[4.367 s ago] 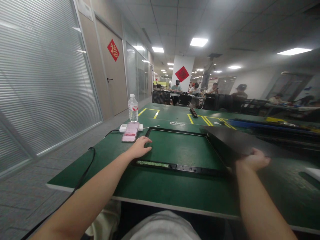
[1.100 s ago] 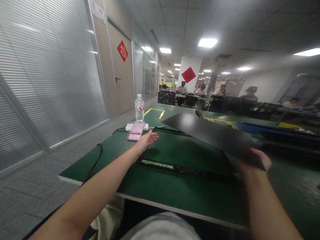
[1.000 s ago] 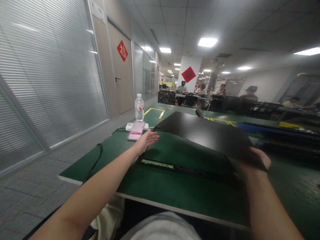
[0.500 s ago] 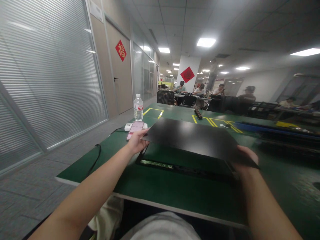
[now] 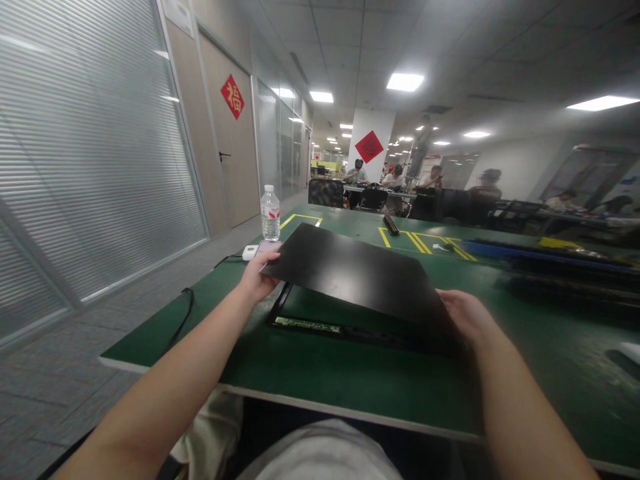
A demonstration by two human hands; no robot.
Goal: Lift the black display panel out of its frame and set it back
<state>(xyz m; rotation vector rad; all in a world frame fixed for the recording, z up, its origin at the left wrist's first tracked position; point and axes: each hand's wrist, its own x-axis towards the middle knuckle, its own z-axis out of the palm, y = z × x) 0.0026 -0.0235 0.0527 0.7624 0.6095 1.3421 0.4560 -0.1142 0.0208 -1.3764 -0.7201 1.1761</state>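
Observation:
A thin, flat black panel (image 5: 350, 273) with a dull sheen is held over the table in both hands. My left hand (image 5: 259, 277) grips its left corner, thumb on top and fingers underneath. At the opposite end my right hand (image 5: 465, 315) holds the right edge, its fingertips partly hidden by the panel. The panel tilts, its right end lower. Beneath it lies a thin black frame (image 5: 279, 303), with a narrow green circuit strip (image 5: 307, 325) along its near side. The panel hides much of the frame. A phone (image 5: 269, 247) lies just beyond my left hand, partly covered.
A water bottle (image 5: 271, 215) and a white device (image 5: 249, 253) stand near the left edge of the green table (image 5: 350, 393). A black cable (image 5: 187, 313) hangs there. Yellow tape (image 5: 420, 243) marks the far side. Dark and blue parts (image 5: 500, 253) lie at right. People sit farther back.
My right hand and the panel's right end have moved left and dropped slightly relative to the left end. My left hand covers more of the phone. The view has shifted slightly.

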